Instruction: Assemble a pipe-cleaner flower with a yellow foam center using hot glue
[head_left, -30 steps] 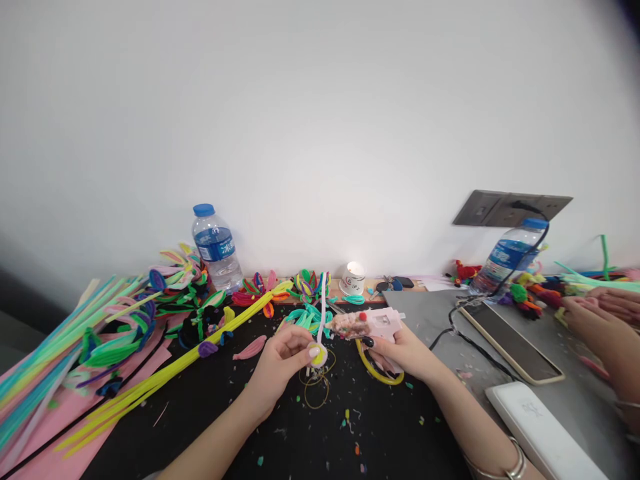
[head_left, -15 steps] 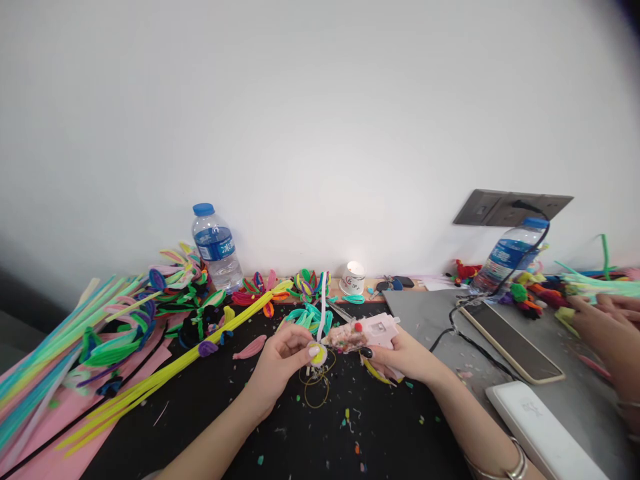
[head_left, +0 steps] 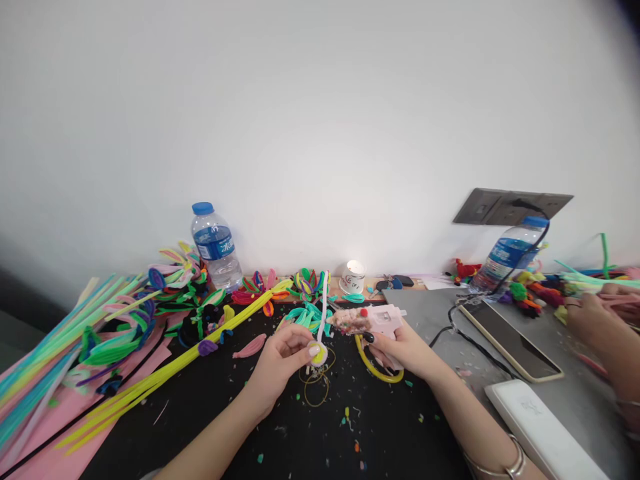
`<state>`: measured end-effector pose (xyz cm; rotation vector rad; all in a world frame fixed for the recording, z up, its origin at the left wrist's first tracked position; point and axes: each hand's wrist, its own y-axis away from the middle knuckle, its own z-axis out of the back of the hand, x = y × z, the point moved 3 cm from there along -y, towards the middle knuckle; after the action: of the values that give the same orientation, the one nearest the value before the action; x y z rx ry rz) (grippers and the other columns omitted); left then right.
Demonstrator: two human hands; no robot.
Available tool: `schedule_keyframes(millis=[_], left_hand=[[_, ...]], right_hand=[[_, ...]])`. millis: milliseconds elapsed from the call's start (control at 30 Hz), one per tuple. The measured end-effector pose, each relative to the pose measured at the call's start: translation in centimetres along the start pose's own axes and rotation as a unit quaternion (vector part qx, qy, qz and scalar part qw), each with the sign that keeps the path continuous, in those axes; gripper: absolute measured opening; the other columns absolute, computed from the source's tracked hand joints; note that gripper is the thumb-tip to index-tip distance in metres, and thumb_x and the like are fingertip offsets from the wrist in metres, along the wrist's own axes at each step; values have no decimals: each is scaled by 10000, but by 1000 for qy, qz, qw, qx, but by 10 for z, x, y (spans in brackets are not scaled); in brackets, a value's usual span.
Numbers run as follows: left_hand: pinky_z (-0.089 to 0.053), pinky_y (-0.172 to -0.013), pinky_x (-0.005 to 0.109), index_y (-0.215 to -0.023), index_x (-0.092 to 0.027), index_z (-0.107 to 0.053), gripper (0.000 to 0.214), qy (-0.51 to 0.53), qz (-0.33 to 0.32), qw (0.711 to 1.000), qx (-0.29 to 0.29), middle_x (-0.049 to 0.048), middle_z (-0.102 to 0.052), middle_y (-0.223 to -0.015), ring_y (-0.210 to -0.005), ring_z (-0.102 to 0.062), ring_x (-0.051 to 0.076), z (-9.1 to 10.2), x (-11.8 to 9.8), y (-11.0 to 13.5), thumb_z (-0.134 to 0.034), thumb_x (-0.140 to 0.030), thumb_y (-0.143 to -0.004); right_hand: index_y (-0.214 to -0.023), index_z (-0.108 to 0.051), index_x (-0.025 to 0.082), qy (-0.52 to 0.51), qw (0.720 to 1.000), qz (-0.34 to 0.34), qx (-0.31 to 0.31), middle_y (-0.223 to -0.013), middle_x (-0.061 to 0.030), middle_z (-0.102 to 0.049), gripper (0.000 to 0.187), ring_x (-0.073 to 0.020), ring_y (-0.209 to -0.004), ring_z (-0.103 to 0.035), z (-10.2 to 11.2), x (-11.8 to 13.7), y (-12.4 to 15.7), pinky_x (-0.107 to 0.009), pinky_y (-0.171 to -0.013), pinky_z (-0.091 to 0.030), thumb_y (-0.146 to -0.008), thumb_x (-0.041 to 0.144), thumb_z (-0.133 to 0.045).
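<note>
Between the thumb and fingers of my left hand (head_left: 287,360) is a small round yellow-and-white pipe-cleaner piece (head_left: 319,355). A white pipe-cleaner strip (head_left: 324,303) stands up from it. My right hand (head_left: 400,350) grips a pale pink glue gun (head_left: 385,318), its nozzle end crusted with coloured bits and pointing left, just right of the white strip and apart from the round piece. A yellow loop (head_left: 377,375) hangs below the glue gun beside my right fingers. Thin wire-like rings (head_left: 317,393) lie on the black mat under my left fingertips.
Yellow pipe cleaners (head_left: 165,373) and pipe-cleaner flowers (head_left: 200,313) lie at left near a water bottle (head_left: 215,247). A paper cup (head_left: 353,277) stands by the wall. At right are a phone (head_left: 510,340), a white power bank (head_left: 540,427), a black cable (head_left: 453,320) and another person's hands (head_left: 595,320).
My right hand has drawn the glue gun slightly right and up, away from the round piece. More of the yellow loop shows. My left hand stays in place.
</note>
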<state>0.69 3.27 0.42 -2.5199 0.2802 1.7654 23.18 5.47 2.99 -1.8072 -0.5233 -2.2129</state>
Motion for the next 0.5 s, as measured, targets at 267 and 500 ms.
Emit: schedule_keyframes(millis=[267, 500], left_hand=[[-450, -593, 227, -750, -175, -628, 273, -14, 2, 1000, -8, -16, -645, -672, -631, -577, 124, 1, 0, 0, -815, -338, -637], [-452, -597, 231, -761, -177, -622, 267, -18, -2, 1000, -10, -10, -649, -681, -633, -570, 125, 2, 0, 0, -807, -334, -649]], right_hand=[[-790, -495, 179, -28, 999, -4, -19, -459, 49, -490, 497, -64, -335, -384, 2, 2, 0, -187, -332, -286, -721, 651, -635], [-878, -578, 129, 14, 999, -10, 44, -447, 48, -463, 541, -62, -357, -345, 0, 4, 4, -184, -347, -244, -728, 646, -626]])
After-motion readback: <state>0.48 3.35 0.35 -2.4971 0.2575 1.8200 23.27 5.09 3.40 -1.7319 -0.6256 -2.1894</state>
